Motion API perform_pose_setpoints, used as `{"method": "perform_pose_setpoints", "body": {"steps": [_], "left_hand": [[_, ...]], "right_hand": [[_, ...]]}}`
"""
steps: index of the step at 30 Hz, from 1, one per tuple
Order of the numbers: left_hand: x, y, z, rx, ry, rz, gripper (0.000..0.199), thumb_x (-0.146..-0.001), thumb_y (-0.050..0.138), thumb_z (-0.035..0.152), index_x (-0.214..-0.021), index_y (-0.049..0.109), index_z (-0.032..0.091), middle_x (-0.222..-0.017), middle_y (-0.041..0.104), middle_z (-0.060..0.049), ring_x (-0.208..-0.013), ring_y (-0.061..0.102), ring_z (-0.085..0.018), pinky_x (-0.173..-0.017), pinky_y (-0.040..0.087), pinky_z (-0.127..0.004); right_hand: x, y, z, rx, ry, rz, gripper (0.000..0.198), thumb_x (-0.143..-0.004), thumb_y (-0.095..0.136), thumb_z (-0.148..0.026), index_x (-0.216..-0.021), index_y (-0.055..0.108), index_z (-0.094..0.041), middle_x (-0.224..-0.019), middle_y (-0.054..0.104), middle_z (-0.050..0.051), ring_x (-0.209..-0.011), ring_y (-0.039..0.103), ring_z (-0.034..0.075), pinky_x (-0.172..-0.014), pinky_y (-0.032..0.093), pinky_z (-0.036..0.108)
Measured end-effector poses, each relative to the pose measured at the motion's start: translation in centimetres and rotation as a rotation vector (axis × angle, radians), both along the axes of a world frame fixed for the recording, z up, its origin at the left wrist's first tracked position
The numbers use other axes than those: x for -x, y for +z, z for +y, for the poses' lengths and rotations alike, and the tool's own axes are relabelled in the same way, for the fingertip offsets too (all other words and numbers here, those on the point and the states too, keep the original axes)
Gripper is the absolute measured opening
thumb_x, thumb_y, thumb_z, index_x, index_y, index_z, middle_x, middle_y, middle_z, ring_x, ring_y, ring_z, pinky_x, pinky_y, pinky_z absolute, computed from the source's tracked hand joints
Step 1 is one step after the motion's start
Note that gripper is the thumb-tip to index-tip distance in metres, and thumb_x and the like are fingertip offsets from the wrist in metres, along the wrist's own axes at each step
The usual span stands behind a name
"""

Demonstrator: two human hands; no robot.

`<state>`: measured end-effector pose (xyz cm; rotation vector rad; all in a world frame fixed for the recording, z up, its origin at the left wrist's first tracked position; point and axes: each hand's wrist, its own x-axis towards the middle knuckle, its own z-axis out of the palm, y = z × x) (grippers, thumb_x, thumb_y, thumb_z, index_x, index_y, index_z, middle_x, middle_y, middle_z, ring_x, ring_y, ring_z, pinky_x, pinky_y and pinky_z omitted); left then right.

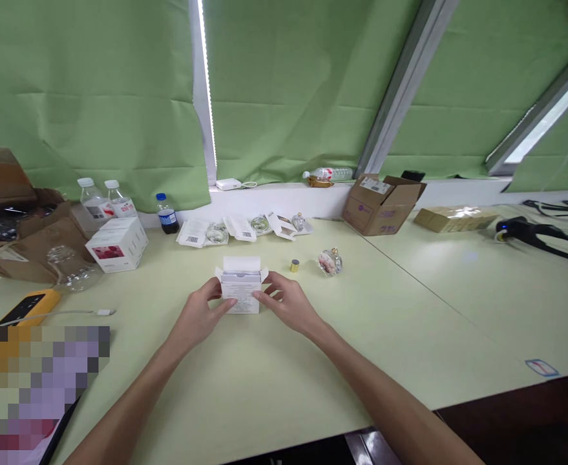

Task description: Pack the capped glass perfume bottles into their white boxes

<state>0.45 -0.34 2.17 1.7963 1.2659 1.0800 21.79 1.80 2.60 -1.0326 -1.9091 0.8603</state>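
head view: a small white box [241, 299] stands upright on the desk [274, 381], well in from the near edge, its lid flap raised and side flaps spread, likely to leave its mouth clear. the left hand [200, 314] and right hand [291, 302] hold it between them, each partly closed, seemingly to steady it. both thumbs lie on the front face, fingers bent around the sides; wrists turn inward, forearms slanting in from the near edge. nearer the far edge, a gold cap [294, 265] and a glass bottle [330, 262] sit apart, perhaps to give the hands room.
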Motion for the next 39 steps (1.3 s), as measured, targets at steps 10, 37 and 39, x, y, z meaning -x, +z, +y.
{"method": "perform_pose_setpoints", "body": {"steps": [10,37,39], "left_hand": [[0.1,-0.9,0.6,0.102,0.095,-0.101,0.053,-0.082,0.057,0.044,-0.128,0.044,0.021,-0.113,0.066,-0.010,-0.089,0.067,-0.021,-0.078,0.056,-0.040],[0.9,-3.1,0.7,-0.508,0.286,0.806,0.039,-0.081,0.053,0.052,-0.103,0.061,0.021,-0.124,0.058,-0.015,-0.118,0.050,-0.034,-0.098,0.037,-0.050],[1.4,-2.7,0.6,-0.503,0.360,0.856,0.034,-0.082,0.052,0.050,-0.096,0.060,0.020,-0.114,0.062,-0.016,-0.108,0.055,-0.035,-0.091,0.041,-0.049]], "right_hand": [[0.1,-1.0,0.5,0.005,0.033,-0.088,0.036,-0.087,0.050,-0.026,-0.121,0.059,-0.026,-0.107,0.067,0.004,-0.077,0.064,0.016,-0.066,0.053,0.029],[-1.0,-1.6,1.6,-0.212,-0.189,-0.282,0.030,-0.086,0.051,-0.026,-0.112,0.064,-0.021,-0.112,0.067,0.007,-0.089,0.064,0.020,-0.075,0.052,0.033],[-2.2,-1.5,2.6,-0.218,-0.320,-0.274,0.029,-0.086,0.049,-0.027,-0.111,0.064,-0.021,-0.108,0.068,0.007,-0.082,0.064,0.019,-0.073,0.052,0.033]]}}
